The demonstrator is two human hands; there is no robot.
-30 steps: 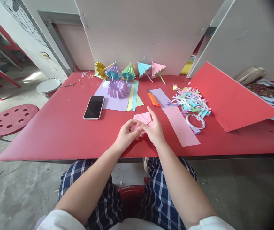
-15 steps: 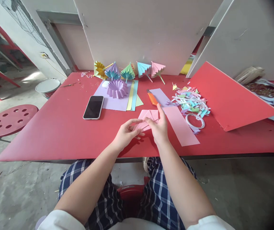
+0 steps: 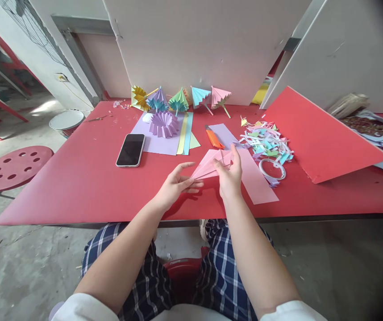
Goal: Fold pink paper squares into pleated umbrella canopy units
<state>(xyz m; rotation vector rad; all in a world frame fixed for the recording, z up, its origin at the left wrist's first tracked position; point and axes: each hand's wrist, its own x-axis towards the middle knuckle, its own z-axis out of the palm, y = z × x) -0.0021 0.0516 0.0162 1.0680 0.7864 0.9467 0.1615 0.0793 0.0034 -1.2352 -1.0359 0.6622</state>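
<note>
A folded piece of pink paper [image 3: 208, 166], creased into a pointed fan-like shape, is held between both hands above the table's near middle. My left hand [image 3: 181, 182] pinches its narrow left corner between thumb and fingers. At the other end, my right hand [image 3: 229, 171] grips the right side, thumb on top and index finger raised along the far edge. Just beyond the paper lies an orange utility knife [image 3: 214, 137]. A flat pink paper strip [image 3: 256, 180] lies to the right, partly behind my right hand.
On the red table [image 3: 87, 191] lie a phone [image 3: 131, 150], stacked coloured sheets [image 3: 164, 146], a pleated purple paper ring [image 3: 164, 124], shredded paper [image 3: 268, 140] and a tape roll [image 3: 272, 169]. Paper umbrellas [image 3: 200, 96] line the back. A red board [image 3: 325, 138] leans at right.
The pink paper has opened into a longer, pointed shape and shifted right. My right hand has moved right with it, while my left hand now pinches the left corner.
</note>
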